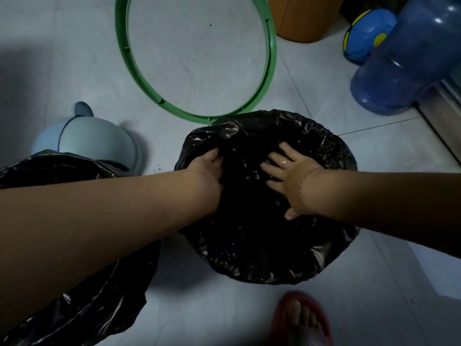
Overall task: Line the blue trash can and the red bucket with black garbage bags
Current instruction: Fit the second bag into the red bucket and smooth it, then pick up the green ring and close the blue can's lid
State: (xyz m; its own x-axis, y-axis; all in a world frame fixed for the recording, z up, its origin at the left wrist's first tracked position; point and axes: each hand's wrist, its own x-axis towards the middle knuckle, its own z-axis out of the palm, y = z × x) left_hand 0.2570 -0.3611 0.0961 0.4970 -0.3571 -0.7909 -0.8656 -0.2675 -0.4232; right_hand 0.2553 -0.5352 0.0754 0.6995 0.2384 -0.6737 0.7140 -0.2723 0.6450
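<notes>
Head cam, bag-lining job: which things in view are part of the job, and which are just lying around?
Job:
left hand
right hand
black bag under both hands (container beneath hidden)
blue trash can
second black bag by it

Lying about:
green ring (role unclear)
orange bin
blue water jug
blue-yellow ball
red sandal

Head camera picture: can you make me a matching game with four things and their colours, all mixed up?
Things:
1. hoop
2. bag
3. sandal
4. jug

Colours:
A. red
B. blue
C. green
D. black

Pairs: 1-C, 2-D, 3-A, 4-B
</notes>
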